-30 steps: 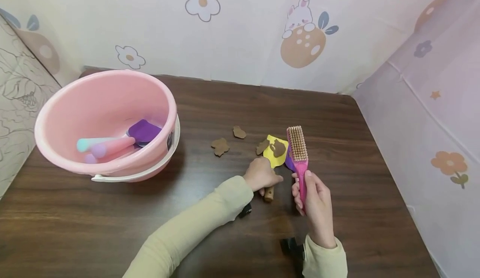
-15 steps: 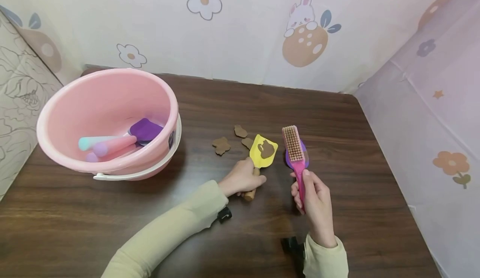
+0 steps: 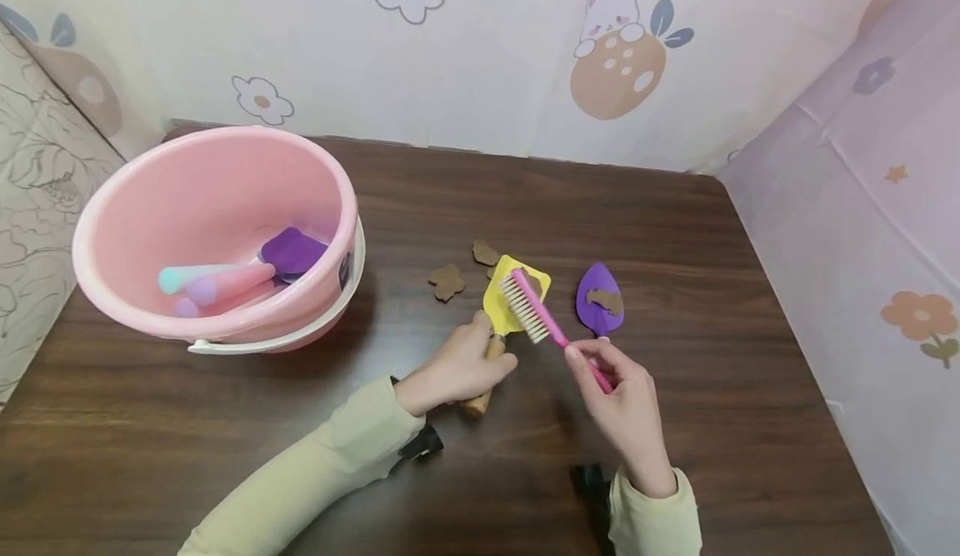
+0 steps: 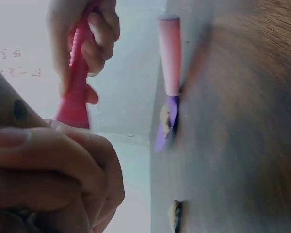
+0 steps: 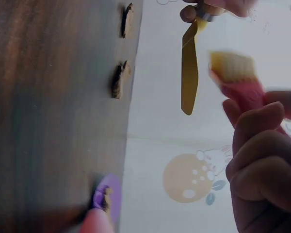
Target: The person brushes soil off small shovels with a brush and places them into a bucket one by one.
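The left hand point(image 3: 459, 364) grasps a yellow flat-bladed shovel point(image 3: 495, 301) by its round wooden handle point(image 3: 477, 406), its blade raised off the dark wood-grained table point(image 3: 540, 489), pointing to 1 o'clock and bearing a thin brown cut-out point(image 3: 533, 279). The right hand point(image 3: 626, 398) pinches a pink brush with pale bristles point(image 3: 542, 309), head towards 11 o'clock, above that blade and apart from it. From the blade, a purple leaf-shaped spade point(image 3: 596, 278) holding a second brown piece point(image 3: 606, 299) lies at 3 o'clock, a brown star-like piece point(image 3: 447, 283) at 9, and a round pink bucket point(image 3: 202, 193) farther out at 9.
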